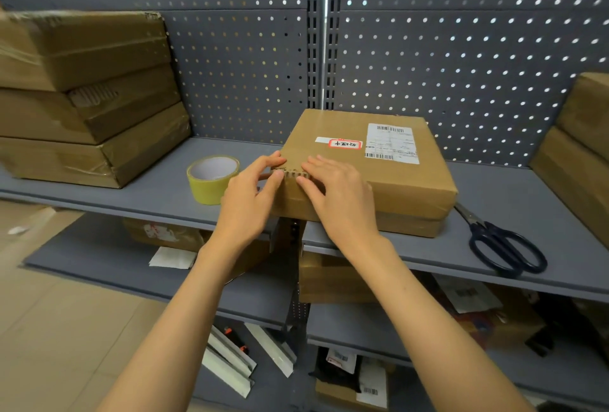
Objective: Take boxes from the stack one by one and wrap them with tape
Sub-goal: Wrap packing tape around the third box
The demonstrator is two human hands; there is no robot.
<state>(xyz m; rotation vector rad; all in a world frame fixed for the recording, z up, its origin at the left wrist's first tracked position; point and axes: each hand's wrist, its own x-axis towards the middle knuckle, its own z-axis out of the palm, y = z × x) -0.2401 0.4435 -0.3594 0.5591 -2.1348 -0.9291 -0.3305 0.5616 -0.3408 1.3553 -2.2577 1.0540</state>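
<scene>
A flat brown cardboard box with a white shipping label and a red sticker lies on the grey shelf. It rests on top of another flat box. My left hand touches the box's near left corner, fingertips on the rough corrugated edge. My right hand lies flat on the box top beside it, fingers pressing the same edge. A roll of yellowish tape stands on the shelf just left of my left hand. A stack of three tape-wrapped boxes sits at the far left.
Black-handled scissors lie on the shelf to the right of the box. More brown boxes stand at the right edge. A perforated grey back panel closes the shelf behind. Lower shelves hold parcels and papers.
</scene>
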